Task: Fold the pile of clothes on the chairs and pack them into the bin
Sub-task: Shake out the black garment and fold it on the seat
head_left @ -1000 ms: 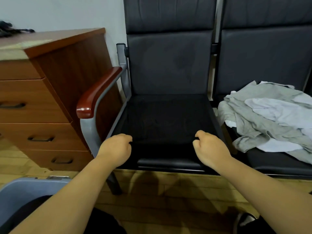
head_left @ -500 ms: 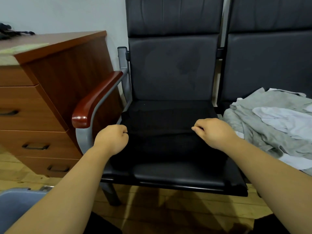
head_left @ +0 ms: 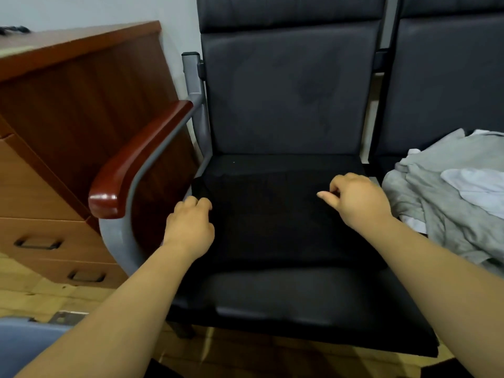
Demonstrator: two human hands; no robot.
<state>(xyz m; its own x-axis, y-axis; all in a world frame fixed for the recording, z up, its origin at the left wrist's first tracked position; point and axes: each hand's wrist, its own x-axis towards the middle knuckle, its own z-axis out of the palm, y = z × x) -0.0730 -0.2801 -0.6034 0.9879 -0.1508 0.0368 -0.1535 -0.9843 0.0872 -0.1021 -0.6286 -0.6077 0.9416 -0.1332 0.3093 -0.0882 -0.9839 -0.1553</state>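
A black garment (head_left: 267, 214) lies spread on the seat of the left black chair (head_left: 286, 296), hard to tell apart from the leather. My left hand (head_left: 191, 225) grips its left edge with curled fingers, close to the chair frame. My right hand (head_left: 357, 200) pinches its right side between thumb and fingers. A pile of grey and white clothes (head_left: 441, 203) lies crumpled on the neighbouring chair to the right. One corner of the grey-blue bin (head_left: 24, 342) shows at the bottom left, on the floor.
A wooden chest of drawers (head_left: 68, 132) stands left of the chair. The chair's red-brown armrest (head_left: 136, 159) on a grey metal frame juts out between the drawers and the seat. Wooden floor shows below the seat's front edge.
Both hands moved from the seat's front edge toward the backrest, carrying the garment's near edge with them. The front strip of the seat is now bare.
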